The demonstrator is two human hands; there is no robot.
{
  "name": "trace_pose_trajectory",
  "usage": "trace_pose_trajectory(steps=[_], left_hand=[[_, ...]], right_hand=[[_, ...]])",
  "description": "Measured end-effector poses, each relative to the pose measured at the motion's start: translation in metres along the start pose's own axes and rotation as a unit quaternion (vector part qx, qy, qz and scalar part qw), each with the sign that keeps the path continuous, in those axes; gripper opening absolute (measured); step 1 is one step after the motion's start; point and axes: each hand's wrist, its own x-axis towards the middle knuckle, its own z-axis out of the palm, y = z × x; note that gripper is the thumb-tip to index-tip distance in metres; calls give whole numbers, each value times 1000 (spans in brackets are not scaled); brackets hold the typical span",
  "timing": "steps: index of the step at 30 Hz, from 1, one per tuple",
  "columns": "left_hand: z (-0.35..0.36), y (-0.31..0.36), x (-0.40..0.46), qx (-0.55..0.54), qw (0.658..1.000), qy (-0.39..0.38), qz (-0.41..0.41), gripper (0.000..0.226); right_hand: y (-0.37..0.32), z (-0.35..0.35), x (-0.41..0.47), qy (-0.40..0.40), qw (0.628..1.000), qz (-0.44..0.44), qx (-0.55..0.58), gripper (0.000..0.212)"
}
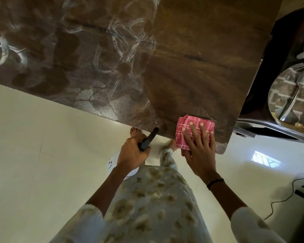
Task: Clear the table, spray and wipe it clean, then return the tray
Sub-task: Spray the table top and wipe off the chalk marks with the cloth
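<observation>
We are wiping the worktop (200, 50) now. Our right hand (199, 151) lies flat on a folded pink cloth (193, 132), with the fingers (191, 130) spread wide and straight, pressing it down near the corner closest to us. Our left hand (132, 151) is curled tight around the dark handle of a spray bottle (147, 139), just to the left of the cloth fingers and at the edge of the worktop.

The wood right in front of the cloth fingers looks dark and clean. Far to the left of them, and ahead, it looks cloudy with white swirls. We think that part needs wiping next.

To do this well, we should keep the hand flat and push the cloth in long rows that overlap, going toward the cloudy side. We should press evenly so no streaks stay behind. The cloth hangs a little over the edge, so we should slide it back on. We cannot see the tray from here.
</observation>
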Motion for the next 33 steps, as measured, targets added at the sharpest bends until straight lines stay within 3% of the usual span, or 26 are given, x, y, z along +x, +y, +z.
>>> trace_pose_trajectory(steps=[11,17,21,25,29,33], left_hand=[[-30,-10,-6,-104,993,28,43,14],[-47,-17,1,-94,994,43,31,17],[-57,-24,6,-110,992,60,29,25],[-63,-29,10,-116,991,61,36,25],[-70,-36,11,-95,994,54,25,17],[-77,-44,13,-89,995,42,11,15]], right_hand=[[-107,-7,115,-24,993,-94,72,68],[-59,-5,87,-35,974,-222,13,59],[-31,-12,93,-22,989,-147,1,63],[-62,-20,134,-14,997,-71,10,65],[-111,-15,147,-19,994,-102,16,64],[-112,-7,113,-27,979,-200,15,62]])
